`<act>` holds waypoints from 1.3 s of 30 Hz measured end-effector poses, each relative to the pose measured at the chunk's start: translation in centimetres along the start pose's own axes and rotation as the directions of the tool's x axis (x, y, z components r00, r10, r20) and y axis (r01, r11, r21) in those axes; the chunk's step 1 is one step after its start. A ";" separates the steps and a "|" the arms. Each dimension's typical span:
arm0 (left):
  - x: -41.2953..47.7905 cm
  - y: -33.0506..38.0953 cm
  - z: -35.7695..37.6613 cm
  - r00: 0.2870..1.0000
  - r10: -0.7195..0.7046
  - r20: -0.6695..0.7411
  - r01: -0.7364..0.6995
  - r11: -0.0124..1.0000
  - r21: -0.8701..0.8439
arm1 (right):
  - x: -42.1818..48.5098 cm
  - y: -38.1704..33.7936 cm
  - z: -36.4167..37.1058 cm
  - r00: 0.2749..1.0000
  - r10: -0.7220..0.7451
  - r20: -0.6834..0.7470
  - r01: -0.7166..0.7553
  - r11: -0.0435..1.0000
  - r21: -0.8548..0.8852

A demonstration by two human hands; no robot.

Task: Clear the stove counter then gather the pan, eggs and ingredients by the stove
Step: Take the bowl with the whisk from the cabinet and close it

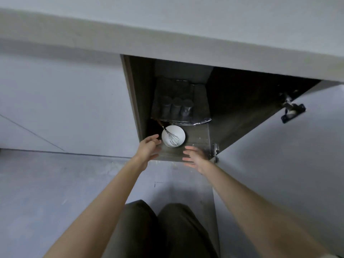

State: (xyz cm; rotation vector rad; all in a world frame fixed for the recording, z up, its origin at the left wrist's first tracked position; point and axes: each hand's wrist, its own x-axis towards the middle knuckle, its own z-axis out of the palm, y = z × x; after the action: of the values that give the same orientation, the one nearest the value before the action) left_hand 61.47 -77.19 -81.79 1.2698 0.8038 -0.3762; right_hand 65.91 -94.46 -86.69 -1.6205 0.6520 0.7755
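Observation:
A white bowl (176, 134) with a wire whisk (172, 138) in it stands at the front left of an open lower cabinet's floor (197, 135). My left hand (149, 148) is open just left of the bowl, fingertips close to its rim. Below and to the right of the bowl my right hand (195, 158) is open too, fingers spread at the cabinet's front edge, holding nothing. Neither hand visibly touches the bowl.
Three dark-lidded jars (176, 107) stand behind the bowl on a foil-edged tray (197, 122). The cabinet door (279, 138) is swung open to the right, hinges showing. The countertop edge (167, 47) overhangs above. My legs (163, 231) are below, over grey floor.

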 end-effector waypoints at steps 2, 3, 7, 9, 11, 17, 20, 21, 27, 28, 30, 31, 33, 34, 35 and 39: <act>2.9 -1.4 0.3 1.000 0.017 -0.004 -0.017 1.000 0.001 | 3.3 0.7 0.3 0.999 -0.046 -0.019 0.046 0.998 -0.045; 4.4 -2.1 0.3 1.000 0.019 -0.005 -0.019 1.000 0.001 | 4.9 1.1 0.4 0.998 -0.058 -0.028 0.057 0.997 -0.057; 8.5 -4.2 0.3 1.000 0.021 0.011 -0.021 0.999 -0.027 | 10.2 2.8 0.8 0.993 -0.099 -0.058 0.092 0.990 -0.108; 10.8 -4.9 0.3 0.999 0.035 0.020 -0.034 0.999 -0.032 | 12.8 3.5 1.0 0.991 -0.119 -0.058 0.112 0.986 -0.123; 12.7 -5.7 0.3 0.998 0.049 0.028 -0.049 0.999 -0.015 | 15.1 4.2 1.5 0.990 -0.137 -0.046 0.129 0.981 -0.145; 16.5 -7.8 -0.3 0.997 0.064 0.043 -0.064 0.998 0.001 | 20.5 4.9 3.0 0.965 -0.259 -0.046 0.245 0.948 -0.203; 17.2 -8.4 -0.7 0.997 0.063 0.042 -0.064 0.998 0.008 | 22.2 5.1 3.8 0.962 -0.272 -0.026 0.261 0.944 -0.202; 17.4 -8.3 -0.8 0.997 0.066 0.032 -0.066 0.998 0.010 | 22.8 5.3 4.0 0.965 -0.262 -0.014 0.255 0.949 -0.185; 17.9 -8.2 -1.0 0.993 0.108 0.045 -0.116 0.967 0.229 | 25.0 5.9 4.8 0.981 -0.188 0.058 0.187 0.982 0.020; 17.9 -8.4 -1.1 0.993 0.094 0.066 -0.109 0.956 0.271 | 25.4 6.0 4.9 0.982 -0.185 0.047 0.182 0.981 0.061; 17.9 -8.7 -1.4 0.995 0.076 0.071 -0.095 0.946 0.310 | 26.1 6.3 5.2 0.978 -0.208 -0.016 0.208 0.970 0.124; 18.0 -8.8 -1.7 0.995 0.071 0.067 -0.089 0.943 0.320 | 26.6 6.5 5.3 0.974 -0.221 -0.058 0.227 0.963 0.145; 18.1 -9.1 -2.2 0.996 0.060 0.063 -0.078 0.934 0.350 | 27.0 6.8 5.3 0.963 -0.247 -0.112 0.264 0.948 0.179; 18.1 -9.3 -2.3 0.997 0.054 0.061 -0.072 0.930 0.360 | 27.2 6.9 5.2 0.958 -0.261 -0.123 0.280 0.942 0.187; 18.1 -9.5 -2.5 0.997 0.047 0.056 -0.065 0.929 0.365 | 27.3 7.0 5.1 0.953 -0.274 -0.126 0.294 0.937 0.186; 18.0 -9.9 -2.5 0.998 0.020 0.053 -0.038 0.929 0.368 | 27.6 7.3 5.0 0.948 -0.292 -0.124 0.312 0.930 0.193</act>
State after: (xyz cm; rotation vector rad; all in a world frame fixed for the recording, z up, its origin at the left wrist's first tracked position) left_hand 66.37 -74.58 -101.71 1.6159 0.6909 -0.5507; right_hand 76.86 -90.93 -113.28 -1.5208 0.5145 0.3924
